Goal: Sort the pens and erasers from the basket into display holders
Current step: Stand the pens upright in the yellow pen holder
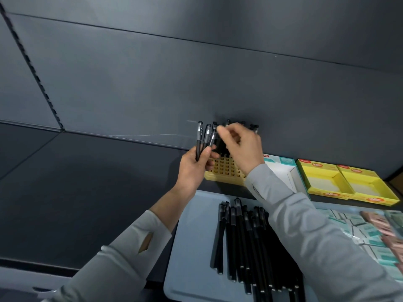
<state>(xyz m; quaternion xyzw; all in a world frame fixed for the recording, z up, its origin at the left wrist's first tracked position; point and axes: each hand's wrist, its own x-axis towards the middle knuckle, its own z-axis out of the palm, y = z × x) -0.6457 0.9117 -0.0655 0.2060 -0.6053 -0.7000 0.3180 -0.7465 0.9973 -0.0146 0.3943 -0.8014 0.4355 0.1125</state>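
My left hand (pixel 194 166) grips a small bunch of black pens (pixel 202 138), caps up, just left of a yellow grid pen holder (pixel 224 170) on the dark shelf. Several black pens stand in the holder's far rows. Over that holder my right hand (pixel 242 144) has its fingers curled, pinching the top of a black pen. In front of me a grey basket (pixel 189 236) holds a row of several black pens (pixel 242 240) lying side by side. Packaged erasers (pixel 370 227) in teal and pink fill its right end, partly hidden by my right sleeve.
A white and teal open box (pixel 285 171) sits right of the pen holder. Two yellow display trays (pixel 349 184) with white floors stand further right. The dark shelf (pixel 98 182) stretches left, backed by a grey wall panel.
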